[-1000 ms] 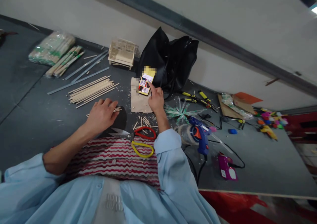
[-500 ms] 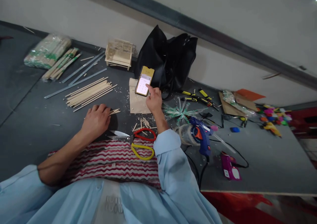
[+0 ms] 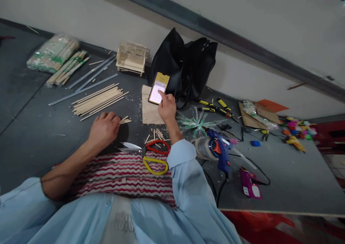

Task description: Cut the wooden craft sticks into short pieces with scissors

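My right hand reaches forward with its index finger stretched out and touching the lit screen of a yellow phone that leans against a black bag; the other fingers are curled in. My left hand rests on the grey table, fingers curled over a few short wooden sticks. Scissors with red and yellow handles lie near my body, between the two arms.
A bundle of long wooden sticks, packs of chopsticks and a small stick-built model lie at the back left. A blue glue gun, tape roll, pliers and coloured bits lie to the right.
The phone's screen changed from a picture page to a white keypad-like page. My right index finger moved slightly up onto the screen. My left hand stayed on the short sticks.
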The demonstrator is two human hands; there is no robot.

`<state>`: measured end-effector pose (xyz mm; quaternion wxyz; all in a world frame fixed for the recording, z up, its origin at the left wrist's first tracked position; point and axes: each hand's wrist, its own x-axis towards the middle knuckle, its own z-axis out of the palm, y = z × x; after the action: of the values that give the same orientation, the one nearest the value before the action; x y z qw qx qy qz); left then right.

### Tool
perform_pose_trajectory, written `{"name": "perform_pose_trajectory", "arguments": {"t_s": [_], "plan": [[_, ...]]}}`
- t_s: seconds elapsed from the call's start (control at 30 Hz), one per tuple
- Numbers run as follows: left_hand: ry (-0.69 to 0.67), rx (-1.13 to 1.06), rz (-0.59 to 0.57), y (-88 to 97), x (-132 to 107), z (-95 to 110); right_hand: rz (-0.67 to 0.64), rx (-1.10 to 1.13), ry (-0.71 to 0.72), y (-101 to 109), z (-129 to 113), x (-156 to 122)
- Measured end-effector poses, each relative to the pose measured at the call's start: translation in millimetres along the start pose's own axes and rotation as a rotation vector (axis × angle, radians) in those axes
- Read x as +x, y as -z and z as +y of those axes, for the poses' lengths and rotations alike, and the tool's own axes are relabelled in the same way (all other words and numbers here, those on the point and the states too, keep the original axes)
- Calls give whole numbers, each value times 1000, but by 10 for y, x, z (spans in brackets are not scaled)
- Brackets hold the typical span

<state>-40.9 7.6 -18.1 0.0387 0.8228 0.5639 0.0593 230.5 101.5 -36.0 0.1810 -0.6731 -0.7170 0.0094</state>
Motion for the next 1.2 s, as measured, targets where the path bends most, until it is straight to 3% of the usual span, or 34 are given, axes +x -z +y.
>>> {"name": "perform_pose_trajectory", "arguments": {"t_s": [0.17,1.2], "plan": [[5,8,19,5,8,2,-55,-9,-29,17,-30,-6],[7,32,107,-88,31,-41,-83,-29,-63,37,-65,-24]]}}
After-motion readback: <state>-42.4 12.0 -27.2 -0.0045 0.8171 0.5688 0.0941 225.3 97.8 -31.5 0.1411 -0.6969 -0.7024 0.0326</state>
